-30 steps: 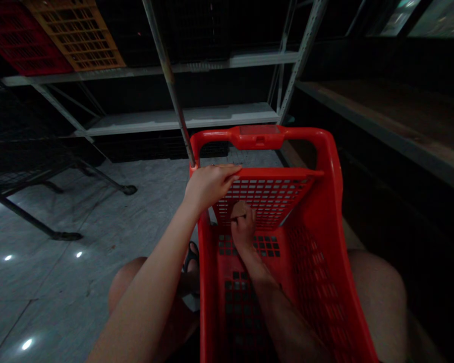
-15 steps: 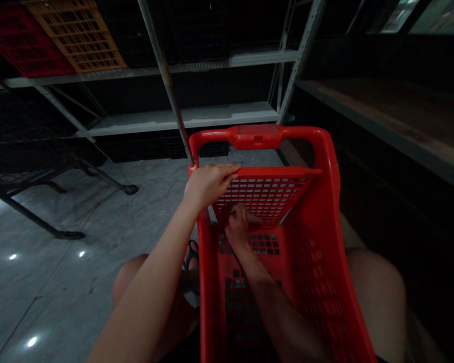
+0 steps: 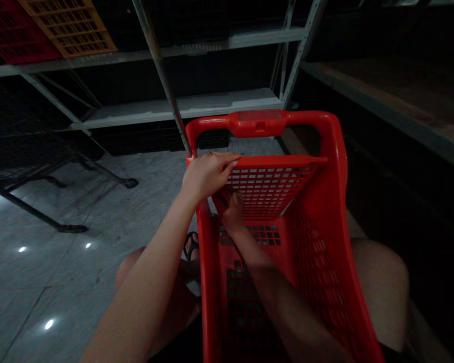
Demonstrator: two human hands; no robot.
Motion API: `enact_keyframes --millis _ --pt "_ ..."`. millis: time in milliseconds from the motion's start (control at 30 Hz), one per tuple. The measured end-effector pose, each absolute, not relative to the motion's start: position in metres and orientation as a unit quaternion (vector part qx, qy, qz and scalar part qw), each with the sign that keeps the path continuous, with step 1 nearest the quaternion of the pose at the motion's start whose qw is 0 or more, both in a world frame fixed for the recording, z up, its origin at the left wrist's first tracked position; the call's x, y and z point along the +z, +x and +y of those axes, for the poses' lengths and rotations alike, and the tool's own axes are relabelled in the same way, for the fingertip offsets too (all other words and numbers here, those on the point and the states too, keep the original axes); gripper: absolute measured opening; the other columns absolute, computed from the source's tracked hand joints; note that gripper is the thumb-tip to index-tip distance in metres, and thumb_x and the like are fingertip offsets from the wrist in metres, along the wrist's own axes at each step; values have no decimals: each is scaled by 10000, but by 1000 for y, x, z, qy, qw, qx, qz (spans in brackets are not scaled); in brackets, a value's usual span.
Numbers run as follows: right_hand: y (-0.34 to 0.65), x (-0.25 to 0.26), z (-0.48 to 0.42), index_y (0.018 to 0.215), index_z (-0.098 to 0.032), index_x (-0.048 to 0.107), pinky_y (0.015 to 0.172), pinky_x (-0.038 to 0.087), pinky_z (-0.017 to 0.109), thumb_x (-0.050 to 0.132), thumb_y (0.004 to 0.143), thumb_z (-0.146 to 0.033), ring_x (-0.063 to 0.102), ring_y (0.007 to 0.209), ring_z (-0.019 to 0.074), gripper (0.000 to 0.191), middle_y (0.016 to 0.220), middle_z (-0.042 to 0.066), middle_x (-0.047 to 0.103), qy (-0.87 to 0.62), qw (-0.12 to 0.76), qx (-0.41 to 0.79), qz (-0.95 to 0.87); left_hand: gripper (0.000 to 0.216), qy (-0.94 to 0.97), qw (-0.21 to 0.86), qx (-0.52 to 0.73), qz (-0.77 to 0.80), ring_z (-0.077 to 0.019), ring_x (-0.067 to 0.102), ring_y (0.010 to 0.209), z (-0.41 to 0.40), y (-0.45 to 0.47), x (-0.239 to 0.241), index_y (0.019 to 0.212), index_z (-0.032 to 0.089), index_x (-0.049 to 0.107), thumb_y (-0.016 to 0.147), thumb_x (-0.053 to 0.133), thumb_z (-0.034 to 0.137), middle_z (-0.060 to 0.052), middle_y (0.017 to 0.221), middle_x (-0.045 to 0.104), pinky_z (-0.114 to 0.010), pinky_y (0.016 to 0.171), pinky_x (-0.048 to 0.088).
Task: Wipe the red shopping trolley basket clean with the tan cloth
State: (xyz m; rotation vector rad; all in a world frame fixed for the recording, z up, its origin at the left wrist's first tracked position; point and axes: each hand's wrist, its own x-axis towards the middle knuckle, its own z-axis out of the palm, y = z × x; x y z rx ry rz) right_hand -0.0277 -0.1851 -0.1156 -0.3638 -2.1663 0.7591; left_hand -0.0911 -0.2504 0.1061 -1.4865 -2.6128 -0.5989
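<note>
A red plastic shopping cart (image 3: 208,282) stands between my knees with its inside towards me. Near its handle is a slanted red grid panel (image 3: 276,186). My left hand (image 3: 208,174) is closed over the panel's top edge at the left corner, thumb and fingers pressed together. Below it, inside the cart, my right hand (image 3: 232,209) reaches up against the panel's left side. Its fingers are curled and partly in shadow under my left hand; whether anything is in them cannot be made out. The cart's handle (image 3: 259,123) lies just beyond the panel.
A metal shelf rack (image 3: 181,108) stands ahead, with a red crate (image 3: 17,33) and a yellow crate (image 3: 70,27) on its upper level. A dark wheeled cart (image 3: 34,166) is at the left, and a long ledge (image 3: 386,101) runs along the right. A thin pole (image 3: 170,91) rises beside the handle.
My right hand has moved up and left along the panel, nearer to my left hand. My left hand keeps its place on the panel edge. The view has tilted slightly downward.
</note>
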Motion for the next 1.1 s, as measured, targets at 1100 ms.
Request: enact_keyframes --millis 1100 --pt "13 -5 -64 1026 -205 665 1024 531 463 460 823 -87 587 1093 204 312 1181 97 461 -264 733 175 -602 349 -486 58 -189 -852 -262 688 1285 -255 -88 107 1344 317 719 1037 555 329 -9 1386 717 -419 1062 574"
